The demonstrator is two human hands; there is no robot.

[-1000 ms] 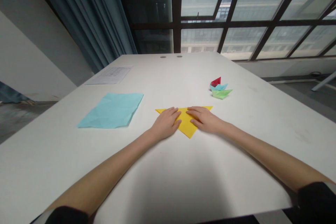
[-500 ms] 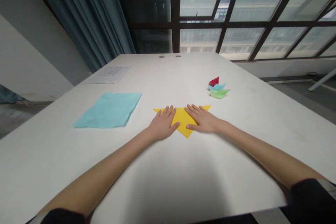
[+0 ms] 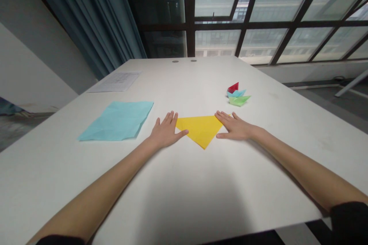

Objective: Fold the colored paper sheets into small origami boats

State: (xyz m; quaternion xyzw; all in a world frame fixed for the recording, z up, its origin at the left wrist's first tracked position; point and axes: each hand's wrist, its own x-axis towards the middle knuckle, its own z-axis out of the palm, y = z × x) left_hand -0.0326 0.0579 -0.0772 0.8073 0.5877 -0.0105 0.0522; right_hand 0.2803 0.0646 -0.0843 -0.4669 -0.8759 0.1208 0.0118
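Note:
A yellow sheet of origami paper [image 3: 201, 128], folded into a triangle, lies flat on the white table with its long edge away from me and a point toward me. My left hand [image 3: 166, 131] rests palm down over its left corner, fingers spread and the thumb on the paper. Over the right corner lies my right hand [image 3: 234, 126], also flat, with its fingers stretched out. Both outer corners are mostly hidden beneath the hands.
Light blue paper sheets [image 3: 117, 121] lie to the left on the table [image 3: 184, 183]. Behind them is a printed page [image 3: 116, 82]. Right of centre, farther back, sit small folded paper boats: red [image 3: 233, 87], blue [image 3: 236, 93] and green [image 3: 239, 100]. Windows and a curtain stand beyond.
My hands have slid apart along the yellow paper, the left one leftward and the right one rightward. More of the triangle's middle now shows. The view has shifted slightly.

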